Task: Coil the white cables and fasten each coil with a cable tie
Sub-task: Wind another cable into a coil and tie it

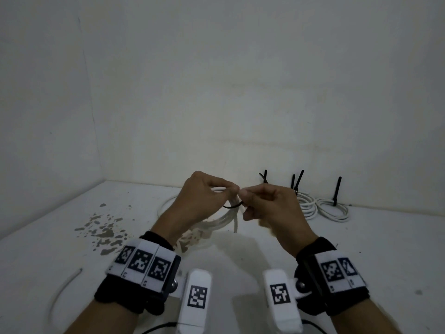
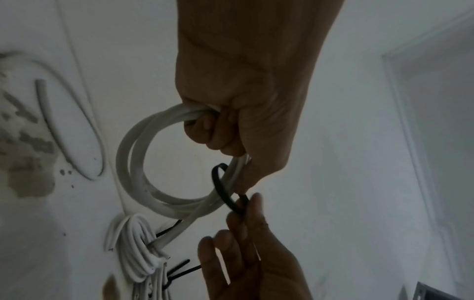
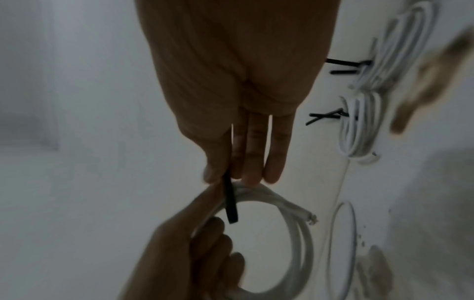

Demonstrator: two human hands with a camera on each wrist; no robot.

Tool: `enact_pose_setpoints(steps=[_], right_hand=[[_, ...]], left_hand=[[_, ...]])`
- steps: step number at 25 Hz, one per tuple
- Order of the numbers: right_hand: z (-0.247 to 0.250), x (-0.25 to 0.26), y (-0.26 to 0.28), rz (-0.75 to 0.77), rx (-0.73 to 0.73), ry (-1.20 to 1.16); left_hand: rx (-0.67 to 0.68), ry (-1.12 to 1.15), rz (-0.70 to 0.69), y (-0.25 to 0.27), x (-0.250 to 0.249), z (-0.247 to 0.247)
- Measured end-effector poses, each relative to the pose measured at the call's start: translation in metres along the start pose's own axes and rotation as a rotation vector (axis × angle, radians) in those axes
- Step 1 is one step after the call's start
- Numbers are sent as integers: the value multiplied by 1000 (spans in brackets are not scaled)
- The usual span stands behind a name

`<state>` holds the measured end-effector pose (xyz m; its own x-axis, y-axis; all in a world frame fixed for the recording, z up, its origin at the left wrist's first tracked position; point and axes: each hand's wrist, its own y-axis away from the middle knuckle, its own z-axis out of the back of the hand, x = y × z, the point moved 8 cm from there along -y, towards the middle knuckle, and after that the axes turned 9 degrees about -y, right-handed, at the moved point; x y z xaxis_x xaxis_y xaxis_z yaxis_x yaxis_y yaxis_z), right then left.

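My left hand [image 1: 230, 191] grips a coil of white cable [image 1: 222, 221] held above the white table [image 1: 361, 249]. In the left wrist view its fingers [image 2: 205, 125] curl round the coil's strands [image 2: 130, 162]. A black cable tie [image 2: 220, 188] loops round the bundle just below that grip. My right hand [image 1: 243, 197] pinches the tie [image 3: 230, 201] between thumb and fingertips, right beside the left thumb. One cut end of the cable [image 3: 311, 218] sticks out of the coil.
Several tied white coils [image 1: 322, 208] lie at the back right by the wall, their black tie tails [image 1: 337, 189] standing up. A loose white cable [image 1: 61, 289] curves over the table at the near left. Peeled patches [image 1: 103, 231] mark the table's left part.
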<state>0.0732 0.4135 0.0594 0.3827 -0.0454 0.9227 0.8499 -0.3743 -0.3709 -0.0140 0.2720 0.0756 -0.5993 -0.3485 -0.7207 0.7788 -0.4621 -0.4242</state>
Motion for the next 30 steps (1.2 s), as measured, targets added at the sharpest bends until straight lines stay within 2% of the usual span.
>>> enact_pose_setpoints(steps=[1,3,6,8,12,14,18,22,26,28,30], right_hand=[[0,1,1,-12,1,-76],[2,10,0,40,-26,-85],[11,29,-1,216,-123,101],[13,33,-2,262,-140,183],[2,28,0,362,-181,467],[-2,29,2,405,-156,543],[-1,32,1,403,-24,491],[3,47,10,530,-184,521],[5,56,15,482,-205,394],[6,58,17,416,-175,245],[-3,61,21,402,-115,233]], left_hand=[[13,56,16,2,-2,-2],[34,156,66,6,-5,-9],[70,222,161,9,-3,-18],[74,272,207,11,-2,-21],[98,295,206,14,-7,-29],[78,282,200,13,-9,-26],[21,367,250,5,3,-23],[6,423,256,8,2,-31],[-91,375,220,5,6,-23],[-166,386,215,4,13,-16],[-252,348,150,3,14,-11]])
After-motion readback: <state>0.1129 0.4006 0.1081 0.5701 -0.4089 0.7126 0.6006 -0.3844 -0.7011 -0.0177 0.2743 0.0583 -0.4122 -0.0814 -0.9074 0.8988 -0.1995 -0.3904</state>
